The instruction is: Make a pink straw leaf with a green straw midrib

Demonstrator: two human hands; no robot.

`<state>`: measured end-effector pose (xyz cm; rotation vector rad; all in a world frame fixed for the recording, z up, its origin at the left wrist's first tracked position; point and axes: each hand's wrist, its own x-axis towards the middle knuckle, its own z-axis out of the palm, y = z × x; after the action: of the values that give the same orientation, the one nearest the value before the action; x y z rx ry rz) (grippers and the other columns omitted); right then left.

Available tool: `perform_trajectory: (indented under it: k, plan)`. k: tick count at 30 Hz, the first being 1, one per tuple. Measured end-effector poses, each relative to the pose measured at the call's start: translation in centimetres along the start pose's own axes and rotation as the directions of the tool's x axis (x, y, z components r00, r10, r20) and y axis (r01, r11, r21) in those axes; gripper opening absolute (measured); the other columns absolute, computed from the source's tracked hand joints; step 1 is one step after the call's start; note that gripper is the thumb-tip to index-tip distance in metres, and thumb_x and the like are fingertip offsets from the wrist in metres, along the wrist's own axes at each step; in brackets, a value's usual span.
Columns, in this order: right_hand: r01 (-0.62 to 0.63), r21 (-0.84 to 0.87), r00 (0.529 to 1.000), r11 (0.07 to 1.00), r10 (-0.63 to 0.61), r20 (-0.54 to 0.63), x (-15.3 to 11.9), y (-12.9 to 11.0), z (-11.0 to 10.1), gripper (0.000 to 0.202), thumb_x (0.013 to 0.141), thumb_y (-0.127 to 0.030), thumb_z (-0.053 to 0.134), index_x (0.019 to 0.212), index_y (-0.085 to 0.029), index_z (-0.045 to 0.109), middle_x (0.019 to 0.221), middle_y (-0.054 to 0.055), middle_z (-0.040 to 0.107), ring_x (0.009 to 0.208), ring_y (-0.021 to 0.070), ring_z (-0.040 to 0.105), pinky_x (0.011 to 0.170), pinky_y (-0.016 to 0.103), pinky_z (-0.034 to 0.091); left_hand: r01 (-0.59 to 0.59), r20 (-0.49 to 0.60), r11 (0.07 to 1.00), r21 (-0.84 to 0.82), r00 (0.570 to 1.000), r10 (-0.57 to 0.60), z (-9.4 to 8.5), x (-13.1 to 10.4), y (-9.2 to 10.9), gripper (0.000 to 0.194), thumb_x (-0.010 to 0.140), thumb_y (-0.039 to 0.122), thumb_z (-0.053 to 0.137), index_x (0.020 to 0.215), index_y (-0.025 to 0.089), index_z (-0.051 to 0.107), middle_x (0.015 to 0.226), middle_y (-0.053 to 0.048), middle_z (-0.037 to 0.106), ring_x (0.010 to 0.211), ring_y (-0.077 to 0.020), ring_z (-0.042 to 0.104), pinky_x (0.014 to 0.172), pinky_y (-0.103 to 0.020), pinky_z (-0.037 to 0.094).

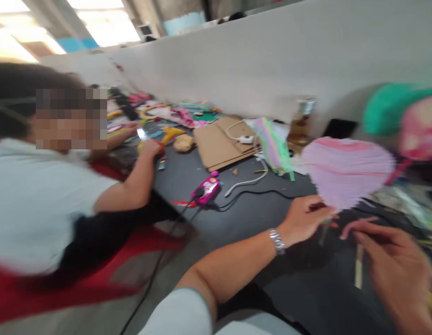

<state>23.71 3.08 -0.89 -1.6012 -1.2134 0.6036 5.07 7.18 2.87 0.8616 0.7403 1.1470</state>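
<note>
A heart-shaped lilac piece with pink bands and fringed edges (pixel 348 173) stands point-down above the table. My left hand (pixel 305 219) has its fingers closed at the lower tip and pinches the piece there. To the right, my right hand (pixel 397 260) holds a curled pink strip (pixel 354 225) between thumb and fingers, just short of the heart's tip. A pale flat strip (pixel 358 269) hangs below the right fingers; whether they grip it too I cannot tell. Both hands are slightly blurred.
On the dark table (pixel 219 228) lie a magenta device with a cable (pixel 205 190), folded brown cardboard (pixel 223 144) and a pastel striped bundle (pixel 273 144). Green and pink shapes (pixel 420 125) stand at right. A co-worker (pixel 44 200) sits at left on a red chair.
</note>
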Motion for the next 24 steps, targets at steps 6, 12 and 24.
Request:
perform_trajectory:
  k: [6,12,24]
  plan:
    - [0.011,0.342,1.0,0.94,-0.018,0.017,0.1,-3.5,0.7,0.017,0.071,-0.027,0.074,0.084,-0.021,0.065,0.081,0.004,0.069,0.076,0.0195,0.064,0.073,0.034,0.052,-0.017,-0.029,0.984,0.178,0.999,0.023,0.1,0.0,-0.2,0.045,0.069,0.055,0.084,0.07,0.015,0.064,0.068,-0.001,0.066,0.061,-0.0142,0.063,0.063,-0.027,0.055]
    - [-0.009,0.467,1.0,0.884,0.003,0.014,-0.2,-3.2,0.9,0.016,0.071,-0.021,0.07,0.086,-0.022,0.066,0.082,0.003,0.066,0.079,0.0201,0.062,0.07,0.033,0.051,-0.048,-0.006,0.949,0.312,0.999,0.053,0.3,-0.4,-0.3,0.039,0.077,0.05,0.08,0.07,0.015,0.065,0.068,-0.001,0.068,0.063,-0.0151,0.064,0.064,-0.027,0.054]
    - [-0.01,0.498,0.999,0.867,-0.007,0.034,-0.1,-3.5,0.6,0.017,0.072,-0.016,0.057,0.086,-0.021,0.063,0.077,0.001,0.065,0.074,0.0174,0.059,0.07,0.032,0.046,-0.072,0.039,0.903,0.423,0.997,0.061,0.4,-0.8,-0.3,0.037,0.081,0.05,0.076,0.07,0.016,0.065,0.068,-0.002,0.071,0.065,-0.0181,0.066,0.065,-0.028,0.05]
